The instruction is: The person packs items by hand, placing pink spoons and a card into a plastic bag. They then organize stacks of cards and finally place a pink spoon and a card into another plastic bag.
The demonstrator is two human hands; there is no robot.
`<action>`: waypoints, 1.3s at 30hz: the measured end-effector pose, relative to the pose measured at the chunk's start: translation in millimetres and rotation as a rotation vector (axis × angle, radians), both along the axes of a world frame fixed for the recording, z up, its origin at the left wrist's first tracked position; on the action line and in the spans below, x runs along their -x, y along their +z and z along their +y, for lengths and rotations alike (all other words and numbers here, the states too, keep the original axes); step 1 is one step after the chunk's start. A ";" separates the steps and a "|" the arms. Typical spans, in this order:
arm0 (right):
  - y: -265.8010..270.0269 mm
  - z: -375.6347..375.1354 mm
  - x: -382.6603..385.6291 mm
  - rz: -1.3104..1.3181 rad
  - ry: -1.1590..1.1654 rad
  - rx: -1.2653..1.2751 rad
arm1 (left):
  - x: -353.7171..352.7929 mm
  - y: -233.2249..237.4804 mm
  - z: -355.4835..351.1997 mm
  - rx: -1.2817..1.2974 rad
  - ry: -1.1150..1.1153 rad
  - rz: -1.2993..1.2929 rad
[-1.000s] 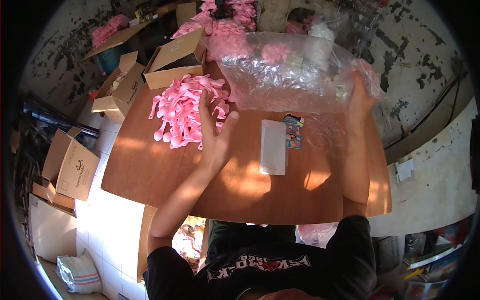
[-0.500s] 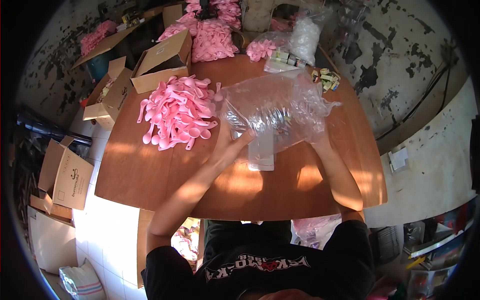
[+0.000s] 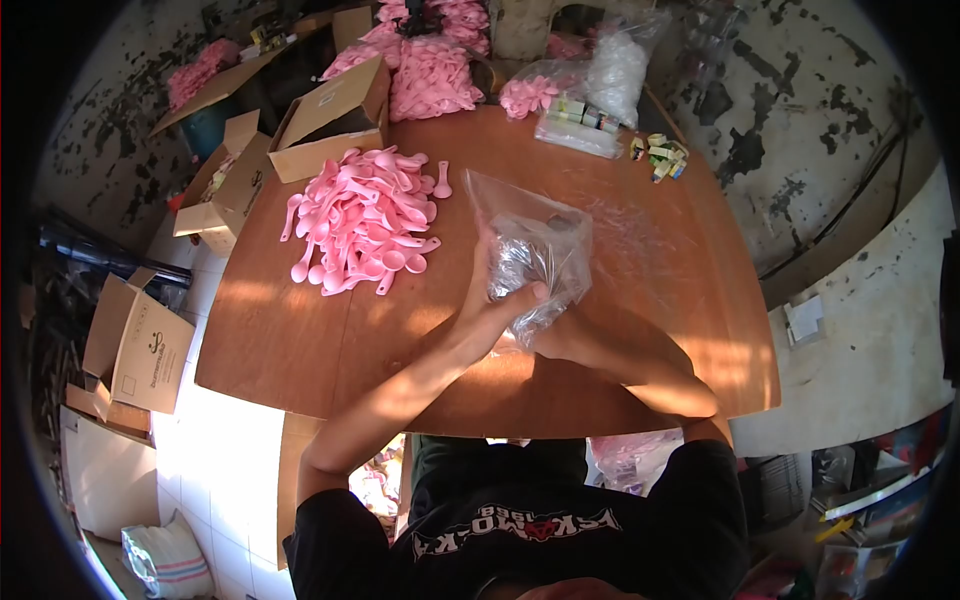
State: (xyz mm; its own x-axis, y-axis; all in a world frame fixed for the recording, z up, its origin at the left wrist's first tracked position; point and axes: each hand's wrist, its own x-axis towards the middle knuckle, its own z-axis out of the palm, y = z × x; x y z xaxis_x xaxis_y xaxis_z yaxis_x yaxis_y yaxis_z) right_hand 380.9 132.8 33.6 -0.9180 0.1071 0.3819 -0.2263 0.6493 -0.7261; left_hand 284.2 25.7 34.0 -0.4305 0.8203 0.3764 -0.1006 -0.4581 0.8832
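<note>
Clear plastic bag drawn into a compact bundle between both hands

The clear plastic bag (image 3: 530,250), spread wide across the table a moment ago, is now gathered in close above the near half of the wooden table (image 3: 430,375). That makes it small enough to manage between two hands. The left hand (image 3: 495,310) clamps the bunched film, thumb across its front; the right hand (image 3: 560,335) closes on its lower end, some fingers hidden. No contents can be made out through the creases.

Below the near edge, an open box (image 3: 379,485) holds colourful crumpled pieces, with a pinkish plastic bag (image 3: 635,455) nearby.

Beyond the hands, to the left, lies a loose heap of pink spoons (image 3: 365,220), with a single spoon (image 3: 442,180) just beside it. Behind the heap is a cardboard box (image 3: 330,120), flap raised, its inside too dark to read. Left of that, a second open carton (image 3: 228,195) contains pale pieces.

Small yellow-and-green pieces (image 3: 665,158) lie toward the far right. At the far edge, a bulging clear sack (image 3: 433,78) is packed with pink spoons, a smaller pink-filled bag (image 3: 528,95) lies to its right, and an upright bag (image 3: 613,75) holds whitish, translucent material.
</note>
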 end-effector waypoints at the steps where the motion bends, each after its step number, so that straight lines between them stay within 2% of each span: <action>1: 6.9 -5.5 1.3 0.011 0.007 -0.030 | -1.6 2.0 -1.7 0.031 -0.021 -0.128; 2: 9.3 -10.2 2.7 0.022 0.011 -0.059 | -2.7 2.6 -3.4 0.064 -0.043 -0.255; 3: 7.9 -13.3 4.1 0.025 0.007 -0.055 | -0.8 -3.4 -4.3 0.069 -0.047 -0.252; 5: 6.5 -13.4 4.8 0.291 -0.128 -0.290 | 5.1 -17.9 -2.7 0.129 -0.029 -0.339; 6: -10.0 -4.5 7.0 0.168 -0.048 -0.343 | 0.8 -13.9 -4.1 0.143 0.058 -0.337; 7: -53.9 5.6 20.9 0.172 -0.079 -0.347 | 1.7 -16.0 -6.2 0.146 0.030 -0.326; 8: -109.8 14.7 42.8 0.184 -0.117 -0.485 | 7.0 -19.5 -10.7 0.198 0.026 -0.279; 9: -136.5 22.6 52.4 0.192 -0.153 -0.625 | 11.9 -21.1 -13.1 0.247 0.025 -0.230; 10: -71.1 1.2 31.0 0.188 -0.203 -0.591 | 12.0 -16.3 -16.1 0.249 0.001 -0.219; 11: -58.5 0.3 26.6 0.185 -0.225 -0.590 | 10.0 -7.8 -21.7 0.248 0.026 -0.241; 13: -39.2 3.4 27.2 0.074 0.127 0.324 | 13.1 -7.7 -30.7 0.257 0.044 -0.260; 14: 6.9 -1.2 10.1 0.350 -0.043 -0.483 | 18.0 -11.6 -34.5 0.225 0.098 -0.245; 15: 19.5 4.6 5.3 0.353 -0.054 -0.480 | 20.7 -13.5 -35.7 0.189 0.154 -0.230; 17: 36.4 15.2 -2.7 0.088 0.280 0.012 | 22.8 -4.4 -41.2 0.138 0.179 -0.223; 18: 50.8 14.2 -17.0 -0.234 0.251 0.424 | 31.7 -6.8 -48.3 0.180 0.262 -0.149; 19: 58.8 13.3 -21.2 -0.231 0.240 0.426 | 37.0 -6.7 -52.4 0.223 0.342 -0.077; 21: 69.3 13.2 -35.0 -0.305 0.041 0.209 | 36.9 -1.4 -53.1 0.180 0.460 -0.183; 22: 80.4 7.8 -38.6 -0.353 -0.118 0.105 | 50.0 -4.0 -62.4 0.270 0.422 -0.061; 23: 75.1 6.1 -39.7 -0.351 -0.134 0.113 | 49.0 -9.7 -62.8 0.275 0.405 -0.056; 25: 62.0 1.1 -43.1 0.403 -0.114 -0.310 | 34.2 4.1 -54.1 0.145 0.395 -0.184; 27: 58.6 -10.5 -44.8 0.226 0.014 -0.420 | 18.5 15.4 -50.8 0.181 0.358 -0.186; 29: 53.3 -13.7 -40.8 0.147 0.071 -0.423 | 11.1 12.9 -54.1 0.161 0.118 -0.511; 30: 45.1 -15.1 -34.4 0.241 0.067 -0.437 | 19.3 -2.7 -60.3 0.202 0.013 -0.344; 31: 37.7 -16.2 -28.1 0.335 0.061 -0.451 | 17.6 -4.5 -66.6 0.208 0.000 -0.342; 32: 32.2 -17.1 -23.5 0.456 0.060 -0.421 | 14.4 -4.7 -71.2 0.060 -0.066 -0.076; 33: 29.7 -18.8 -19.3 0.450 0.029 -0.421 | 11.3 -6.6 -74.4 -0.093 -0.141 0.185; 34: 27.3 -20.0 -15.2 0.531 0.053 -0.411 | 10.1 -14.3 -76.1 -0.062 0.090 0.409; 35: 24.7 -21.1 -11.7 0.612 0.076 -0.402 | 8.6 -18.9 -77.3 -0.059 0.055 0.407; 37: 28.6 -27.7 -10.4 0.646 0.053 -0.362 | 7.8 -26.8 -83.3 -0.057 0.302 0.519; 38: 30.3 -30.2 -11.1 0.667 0.062 -0.371 | 18.0 -42.8 -89.2 0.104 0.173 -0.030; 39: 32.7 -32.8 -12.1 0.690 0.077 -0.380 | 18.4 -57.5 -94.5 0.106 0.167 -0.030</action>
State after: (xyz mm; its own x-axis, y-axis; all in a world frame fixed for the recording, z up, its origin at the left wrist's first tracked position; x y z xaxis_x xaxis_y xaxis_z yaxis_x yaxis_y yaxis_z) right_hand 393.0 99.9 66.4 -0.4598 -0.1992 0.8654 -0.5990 0.7890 -0.1366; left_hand 265.7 -68.8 -23.5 -0.5738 0.7709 0.2767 -0.0576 -0.3750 0.9252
